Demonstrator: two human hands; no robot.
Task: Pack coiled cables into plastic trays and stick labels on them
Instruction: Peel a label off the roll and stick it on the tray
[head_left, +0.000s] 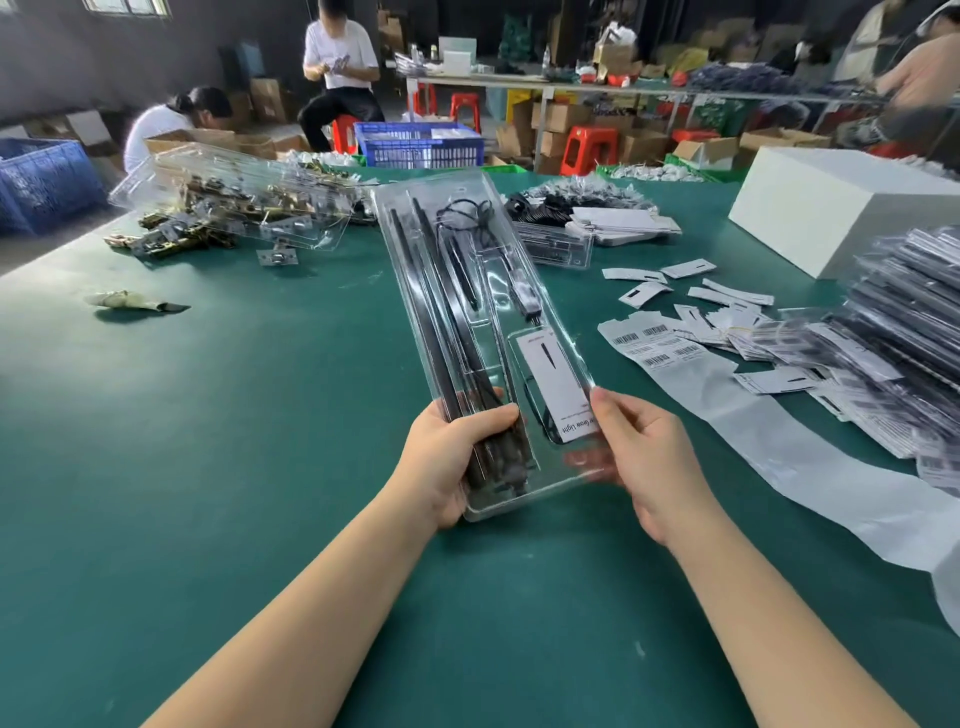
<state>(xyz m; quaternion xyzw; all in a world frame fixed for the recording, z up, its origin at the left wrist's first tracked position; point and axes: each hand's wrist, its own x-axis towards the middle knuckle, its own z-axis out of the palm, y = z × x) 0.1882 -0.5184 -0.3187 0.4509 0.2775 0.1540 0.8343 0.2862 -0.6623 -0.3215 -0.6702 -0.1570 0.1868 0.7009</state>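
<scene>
I've got the clear tray (483, 332) held above the green desk (208, 467); left hand (447, 457) fingers curl round its near-left edge, right hand (644, 457) pinches the near-right edge. Coiled cable (462, 213) prob. sits at the far end w/ white label (558, 384) inside.

Both forearms bare from the lower frame edge to the wrists, no sleeves in view; left hand (451, 457) and right hand (655, 467) ungloved, with no rings, watch or bands visible; fingernails short and unpainted.
</scene>
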